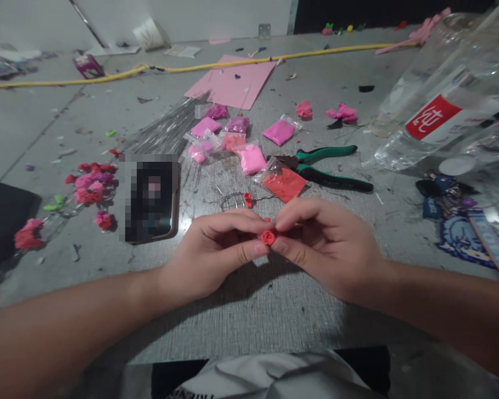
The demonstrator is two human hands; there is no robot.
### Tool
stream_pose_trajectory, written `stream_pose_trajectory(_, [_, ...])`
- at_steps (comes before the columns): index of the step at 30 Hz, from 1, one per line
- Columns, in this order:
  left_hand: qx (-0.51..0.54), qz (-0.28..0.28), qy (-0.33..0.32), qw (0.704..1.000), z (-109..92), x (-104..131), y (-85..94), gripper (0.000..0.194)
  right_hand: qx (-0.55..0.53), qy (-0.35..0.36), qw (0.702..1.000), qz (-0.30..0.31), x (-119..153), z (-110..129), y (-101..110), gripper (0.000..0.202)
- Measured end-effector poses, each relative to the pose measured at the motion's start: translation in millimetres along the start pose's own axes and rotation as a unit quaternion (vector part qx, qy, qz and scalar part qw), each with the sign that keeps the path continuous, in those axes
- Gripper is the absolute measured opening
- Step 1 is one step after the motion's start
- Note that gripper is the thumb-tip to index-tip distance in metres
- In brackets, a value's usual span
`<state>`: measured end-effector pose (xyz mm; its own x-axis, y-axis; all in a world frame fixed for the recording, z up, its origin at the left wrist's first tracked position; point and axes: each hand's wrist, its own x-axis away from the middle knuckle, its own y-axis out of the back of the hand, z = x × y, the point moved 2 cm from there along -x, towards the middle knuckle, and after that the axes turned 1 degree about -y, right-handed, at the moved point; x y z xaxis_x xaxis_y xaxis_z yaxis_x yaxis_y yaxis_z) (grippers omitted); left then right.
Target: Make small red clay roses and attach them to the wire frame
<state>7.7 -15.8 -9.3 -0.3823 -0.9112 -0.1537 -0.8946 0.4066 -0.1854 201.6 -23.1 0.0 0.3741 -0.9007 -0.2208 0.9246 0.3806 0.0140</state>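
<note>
Between the fingertips of both hands is a small red clay rose [268, 238], with a spiral of petals facing me. My left hand [216, 249] pinches it from the left with thumb and fingers. From the other side, the thumb and fingers of my right hand [324, 244] press on it. Just beyond the fingers lies a bent wire piece [235, 200] with a small red bit [248, 199] on it. A clear bag of red clay [285, 182] and green-handled pliers [332, 166] rest behind my right hand.
Several small bags of pink clay [251, 158] lie mid-table beside a bundle of thin wires [164, 130]. A phone [152, 197] and finished clay flowers [93, 183] are on the left. Plastic bottles [432, 119] and keychains [469, 233] sit right; a yellow cable [216, 62] crosses the back.
</note>
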Motion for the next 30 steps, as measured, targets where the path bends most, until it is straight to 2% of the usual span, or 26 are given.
stream_pose_trajectory(7, [-0.031, 0.028, -0.014, 0.999, -3.6, -0.6, 0.8, 0.022, -0.028, -0.032, 0.998, 0.037, -3.2, -7.5, 0.3, 0.013])
stream_pose_trajectory(13, [-0.020, 0.052, -0.026, 0.998, -4.6, -1.9, -0.9, 0.024, -0.006, -0.040, 0.998, 0.047, -3.3, -6.4, -1.1, 0.014])
stream_pose_trajectory(17, [-0.078, 0.046, -0.043, 0.995, -7.3, -1.3, 4.1, 0.015, 0.038, 0.006, 0.998, 0.054, -5.1, 1.0, 7.0, 0.011])
stream_pose_trajectory(19, [-0.149, 0.073, -0.081, 0.983, -11.2, -1.8, 8.3, 0.017, 0.049, 0.051, 0.997, 0.033, -8.1, 4.4, 15.1, 0.008])
stream_pose_trajectory(22, [-0.273, 0.163, -0.142, 0.937, -14.0, -3.2, 12.9, 0.024, 0.075, 0.058, 0.995, -0.026, -15.0, 2.9, 27.2, 0.011])
stream_pose_trajectory(26, [-0.390, 0.220, -0.194, 0.873, -9.5, -3.3, 13.6, 0.022, 0.151, 0.060, 0.987, -0.006, -21.3, -0.4, 30.9, 0.009])
stream_pose_trajectory(30, [-0.542, 0.269, -0.231, 0.762, -8.5, 1.5, 5.9, 0.025, 0.226, 0.069, 0.972, 0.002, -20.7, 1.8, 29.6, 0.010])
